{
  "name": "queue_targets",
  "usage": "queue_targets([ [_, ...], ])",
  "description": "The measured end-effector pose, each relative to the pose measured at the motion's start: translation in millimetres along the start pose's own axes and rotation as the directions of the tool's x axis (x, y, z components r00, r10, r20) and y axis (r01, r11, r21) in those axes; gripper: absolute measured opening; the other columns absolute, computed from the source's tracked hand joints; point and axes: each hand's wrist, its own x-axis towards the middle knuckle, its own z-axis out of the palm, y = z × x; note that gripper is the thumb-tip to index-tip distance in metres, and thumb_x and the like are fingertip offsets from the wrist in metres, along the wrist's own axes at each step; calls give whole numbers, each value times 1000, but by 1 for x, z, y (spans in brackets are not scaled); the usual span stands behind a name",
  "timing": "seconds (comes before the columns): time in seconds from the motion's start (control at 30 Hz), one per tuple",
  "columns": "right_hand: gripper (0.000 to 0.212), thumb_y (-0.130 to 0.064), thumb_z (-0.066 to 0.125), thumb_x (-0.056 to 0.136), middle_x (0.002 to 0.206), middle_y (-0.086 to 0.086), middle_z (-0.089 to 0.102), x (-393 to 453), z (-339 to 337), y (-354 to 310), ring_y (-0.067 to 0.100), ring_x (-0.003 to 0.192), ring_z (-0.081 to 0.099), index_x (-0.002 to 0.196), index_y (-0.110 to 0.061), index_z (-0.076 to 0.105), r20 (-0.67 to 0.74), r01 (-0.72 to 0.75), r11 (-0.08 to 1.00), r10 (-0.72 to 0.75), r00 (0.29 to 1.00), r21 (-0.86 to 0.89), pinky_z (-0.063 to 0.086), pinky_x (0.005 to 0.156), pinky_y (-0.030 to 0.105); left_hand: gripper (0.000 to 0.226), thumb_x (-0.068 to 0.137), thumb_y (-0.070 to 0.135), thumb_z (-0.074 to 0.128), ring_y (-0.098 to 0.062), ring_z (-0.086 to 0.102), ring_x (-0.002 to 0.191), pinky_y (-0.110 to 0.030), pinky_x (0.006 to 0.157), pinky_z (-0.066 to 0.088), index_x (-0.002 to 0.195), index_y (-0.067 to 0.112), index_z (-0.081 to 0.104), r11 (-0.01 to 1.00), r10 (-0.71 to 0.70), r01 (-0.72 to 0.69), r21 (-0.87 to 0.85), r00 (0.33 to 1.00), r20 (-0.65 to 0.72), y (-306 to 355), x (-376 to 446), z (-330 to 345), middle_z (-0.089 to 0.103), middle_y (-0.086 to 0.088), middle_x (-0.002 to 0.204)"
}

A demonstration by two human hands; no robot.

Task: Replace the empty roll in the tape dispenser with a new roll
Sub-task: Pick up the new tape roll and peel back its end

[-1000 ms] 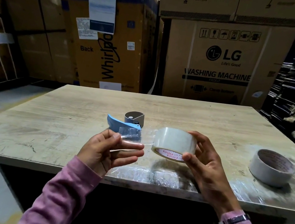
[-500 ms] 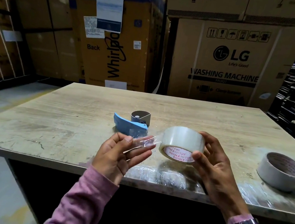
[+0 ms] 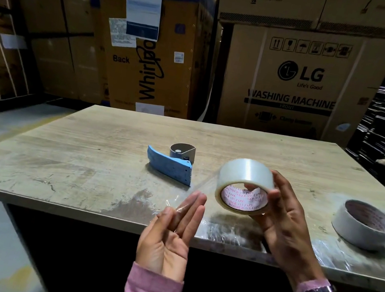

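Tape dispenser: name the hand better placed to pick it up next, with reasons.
Left. The left hand is open, with only a loose tape strip stuck to its fingers, and is nearer the tape dispenser. The right hand grips the new roll.

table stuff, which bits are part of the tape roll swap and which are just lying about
Part of the job:
- new tape roll, held in the right hand
- tape dispenser
- left hand, holding the loose tape end

Lying about:
- white roll
- cardboard boxes

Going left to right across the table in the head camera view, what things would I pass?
Blue dispenser → left hand → clear tape roll, held in the right hand → white roll lying flat on the table.
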Motion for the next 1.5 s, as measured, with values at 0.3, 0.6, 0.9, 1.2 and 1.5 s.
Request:
queue_targets([
  [0.3, 75, -59, 88, 59, 133, 14, 60, 2, -1, -1, 24, 114, 64, 124, -30, 64, 25, -45, 999, 44, 999, 28, 60, 79, 34, 16, 83, 12, 56, -52, 61, 100, -47, 74, 58, 74, 8, 45, 921, 56, -69, 383, 997, 43, 32, 7, 5, 59, -42, 106],
  [0.6, 46, -14, 80, 73, 119, -3, 67, -1, -1, 0, 17, 117, 62, 113, -29, 63, 195, 55, 988, -26, 980, -147, 57, 86, 29, 16, 86, 7, 47, -50, 64, 94, -51, 80, 56, 72, 10, 41, 654, -9, -109, 748, 988, 152, 96, 37, 34, 64, -38, 100],
  [0.9, 50, -1, 71, 79, 123, -11, 66, -1, 4, 3, 2, 124, 58, 124, -11, 54, 245, 83, 952, -9, 970, -295, 50, 90, 14, 12, 82, 12, 51, -45, 65, 97, -50, 83, 55, 77, 7, 41, 433, -38, -187, 882, 974, 225, 117, 45, 43, 67, -33, 100],
  [1.2, 51, -9, 71, 81, 136, -3, 61, 3, -1, 12, 10, 131, 56, 127, -27, 58, 241, 102, 932, -16, 970, -349, 51, 103, 35, 12, 83, 8, 50, -45, 63, 102, -50, 88, 53, 75, 7, 42, 482, -23, -221, 848, 964, 264, 117, 42, 42, 66, -31, 105],
  [1.5, 51, -13, 70, 83, 137, -1, 54, 5, 0, 16, 7, 133, 51, 131, -24, 56, 277, 192, 861, -63, 959, -470, 46, 107, 22, 11, 83, 10, 50, -41, 66, 100, -48, 84, 55, 78, 3, 43, 405, 0, -293, 866, 947, 320, 113, 36, 45, 69, -25, 102],
])
